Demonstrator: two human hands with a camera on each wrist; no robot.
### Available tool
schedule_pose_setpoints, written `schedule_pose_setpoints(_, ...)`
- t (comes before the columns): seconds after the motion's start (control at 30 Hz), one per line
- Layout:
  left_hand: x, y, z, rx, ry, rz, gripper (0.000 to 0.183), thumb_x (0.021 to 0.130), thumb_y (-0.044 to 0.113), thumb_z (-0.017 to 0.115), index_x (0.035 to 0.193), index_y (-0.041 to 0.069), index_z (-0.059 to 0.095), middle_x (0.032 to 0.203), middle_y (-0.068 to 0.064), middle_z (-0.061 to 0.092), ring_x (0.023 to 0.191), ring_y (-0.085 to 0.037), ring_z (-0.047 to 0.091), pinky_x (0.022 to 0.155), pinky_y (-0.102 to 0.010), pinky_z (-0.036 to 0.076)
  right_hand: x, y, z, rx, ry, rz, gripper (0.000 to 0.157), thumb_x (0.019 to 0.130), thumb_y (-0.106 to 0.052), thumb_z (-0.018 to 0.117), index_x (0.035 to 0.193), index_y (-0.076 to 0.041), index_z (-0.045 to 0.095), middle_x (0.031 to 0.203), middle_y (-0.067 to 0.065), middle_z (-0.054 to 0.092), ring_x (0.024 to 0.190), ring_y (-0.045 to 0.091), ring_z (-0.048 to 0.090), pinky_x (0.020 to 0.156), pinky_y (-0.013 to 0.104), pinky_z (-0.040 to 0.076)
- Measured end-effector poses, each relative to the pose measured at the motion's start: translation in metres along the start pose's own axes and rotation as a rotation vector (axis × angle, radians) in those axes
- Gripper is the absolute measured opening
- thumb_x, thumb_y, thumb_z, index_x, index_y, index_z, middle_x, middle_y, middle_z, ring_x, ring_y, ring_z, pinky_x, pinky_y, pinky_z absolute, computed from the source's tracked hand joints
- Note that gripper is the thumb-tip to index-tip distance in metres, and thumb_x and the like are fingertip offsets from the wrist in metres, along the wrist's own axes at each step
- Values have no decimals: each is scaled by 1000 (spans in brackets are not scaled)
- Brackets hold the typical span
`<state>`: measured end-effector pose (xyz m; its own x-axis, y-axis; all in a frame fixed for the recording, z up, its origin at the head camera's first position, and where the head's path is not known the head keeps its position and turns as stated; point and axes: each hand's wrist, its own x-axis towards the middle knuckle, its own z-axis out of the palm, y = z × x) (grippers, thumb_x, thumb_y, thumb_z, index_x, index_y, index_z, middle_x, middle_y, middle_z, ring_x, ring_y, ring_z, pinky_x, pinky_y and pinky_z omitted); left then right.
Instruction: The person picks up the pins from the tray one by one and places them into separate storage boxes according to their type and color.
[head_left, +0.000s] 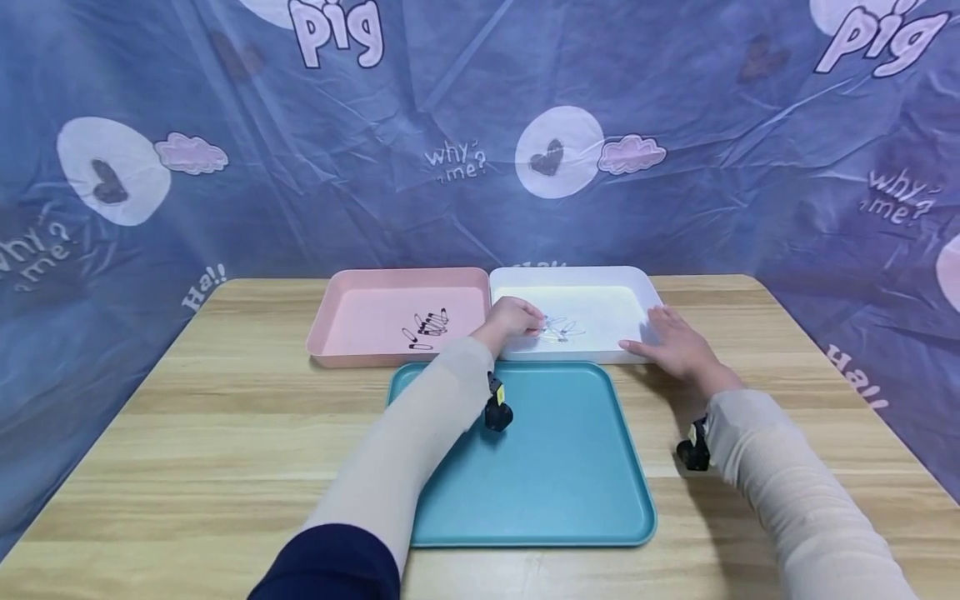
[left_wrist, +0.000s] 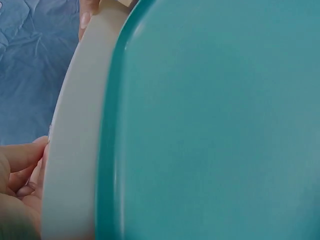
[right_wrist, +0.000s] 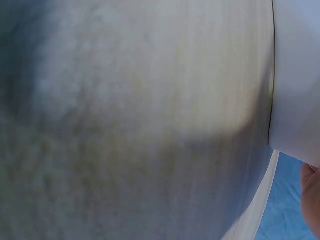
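Note:
Over the white tray point(head_left: 607, 356), my left hand point(head_left: 517, 318) reaches in at the front left, beside a loose pile of silver safety pins point(head_left: 561, 328). In the left wrist view the thumb and fingers of this left hand point(left_wrist: 22, 172) pinch together behind the tray's wall. A tiny shiny bit, seemingly a safety pin point(left_wrist: 50, 131), pokes up at their tips; the rest of it is hidden. My right hand point(head_left: 678, 350) rests on the tray's front right corner with its fingers spread. The right wrist view shows only part of that hand point(right_wrist: 311, 200) at the edge.
A pink tray point(head_left: 360, 360) holding several black safety pins point(head_left: 430, 323) adjoins the white tray on the left. In front lies a shallow teal tray point(head_left: 547, 467), partly under my left forearm. All stand on a wooden table point(head_left: 225, 433) before a blue printed cloth point(head_left: 375, 167).

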<state>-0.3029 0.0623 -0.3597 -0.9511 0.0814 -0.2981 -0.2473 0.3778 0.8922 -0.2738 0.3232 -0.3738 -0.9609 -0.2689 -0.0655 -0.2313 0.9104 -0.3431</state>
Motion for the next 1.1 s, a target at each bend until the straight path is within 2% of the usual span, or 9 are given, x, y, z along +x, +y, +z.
schedule_pose_setpoints(0.13,5,-1,5,79,23,-17,13,75,-2,62,86,2,68,73,-6,64,47,-7,49,48,-16,44,-1,-1,0,4,2,0,94,80,-58,43,132,13,10,136,31,7,125,40,2,100,50,5)
schedule_pose_setpoints(0.3,12,-3,11,84,43,-52,15,74,-5,61,85,2,68,82,-5,65,46,-8,45,44,-16,41,-1,-1,0,16,-1,2,94,80,-58,43,132,13,10,136,30,6,125,40,0,100,50,4)
schedule_pose_setpoints(0.43,15,-4,15,101,68,-53,14,75,-4,60,83,5,69,87,-2,63,49,-10,46,44,-17,41,0,0,0,19,-1,7,94,80,-59,43,132,12,9,137,30,5,126,39,-1,100,50,3)
schedule_pose_setpoints(0.73,13,-3,21,131,62,-10,11,77,0,59,84,3,68,73,-5,63,54,-10,53,49,-17,46,-1,0,0,12,-7,8,94,80,-59,42,132,12,8,137,30,5,126,40,0,100,50,4)
schedule_pose_setpoints(1.1,9,-3,21,152,68,-6,9,78,3,59,81,3,67,76,-3,62,55,-9,54,49,-16,45,-1,0,1,10,-5,5,94,80,-58,42,132,12,8,137,30,5,126,39,0,100,49,4)
